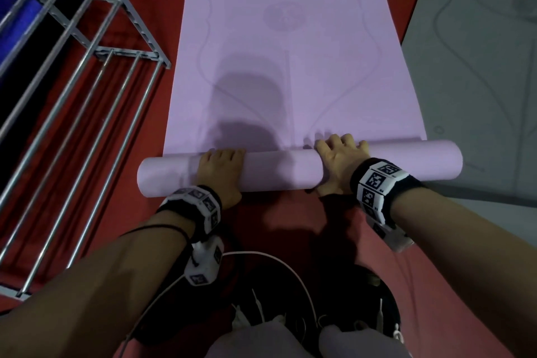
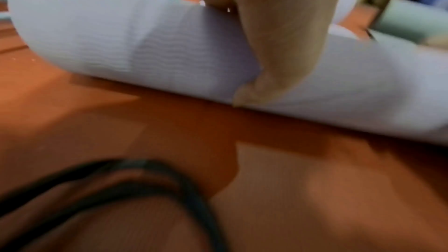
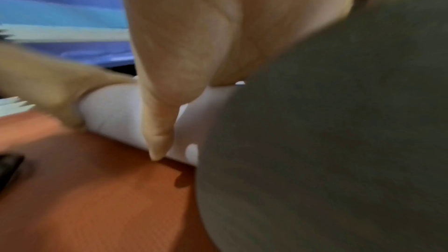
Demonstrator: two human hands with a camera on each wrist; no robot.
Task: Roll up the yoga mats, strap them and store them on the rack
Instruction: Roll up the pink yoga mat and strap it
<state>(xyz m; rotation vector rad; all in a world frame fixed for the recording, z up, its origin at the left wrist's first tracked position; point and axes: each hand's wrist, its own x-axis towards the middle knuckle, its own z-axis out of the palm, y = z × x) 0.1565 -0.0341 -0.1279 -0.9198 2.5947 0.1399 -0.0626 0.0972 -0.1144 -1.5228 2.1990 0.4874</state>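
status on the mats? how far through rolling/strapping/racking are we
Early. Done: only the near end of the purple mat is wound into a roll; its far end curls too. In hand: left hand and right hand lie over the roll, thumbs behind it. Left: most of the mat lies flat, no strap in view, the rack holds nothing, and the grey mat lies flat.

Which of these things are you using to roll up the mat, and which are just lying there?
For the job:
- purple mat, part rolled
- left hand and right hand, both pressing on the roll
- metal rack, where mats get stored
- grey mat, flat, waiting its turn

Just there:
- red floor
- white cable
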